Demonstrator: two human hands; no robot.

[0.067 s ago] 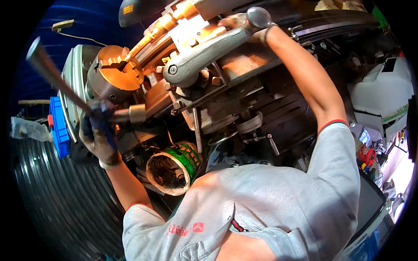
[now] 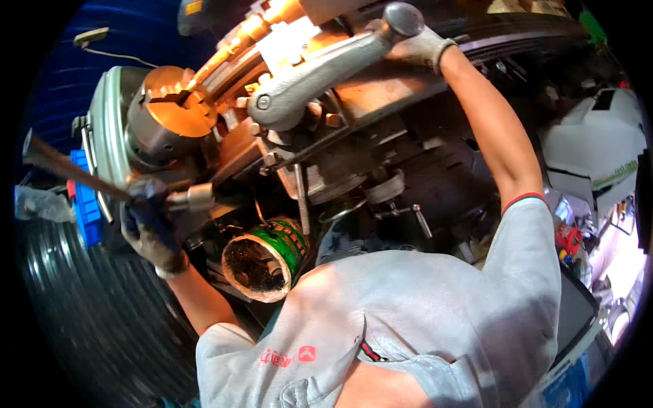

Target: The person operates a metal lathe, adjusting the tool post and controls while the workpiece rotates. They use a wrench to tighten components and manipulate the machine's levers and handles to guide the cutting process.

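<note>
My gloved left hand (image 2: 151,228) is closed around a long metal bar wrench (image 2: 78,173), which looks like a chuck key. Its bar slants up to the far left, and a short thick cylinder (image 2: 199,196) sticks out to the right of the fist. Beyond the hand is the lathe chuck (image 2: 173,112) with its stepped jaws. My gloved right hand (image 2: 423,51) is at the far end of the grey tool post lever (image 2: 320,75), beside and partly behind its round knob (image 2: 403,20). The knob hides the fingers, so their grip does not show.
Below the lathe stands a green bucket (image 2: 265,262) with dark contents. A blue crate (image 2: 87,204) is beside the headstock at left. A small crank handle (image 2: 420,221) juts toward me from the carriage. Corrugated dark sheeting (image 2: 88,299) lies lower left; a white carton (image 2: 595,139) stands at right.
The wrench's bar has swung lower to the left as my left hand dropped slightly. My right hand has drawn back to the right along the lever's end. The whole view has shifted slightly.
</note>
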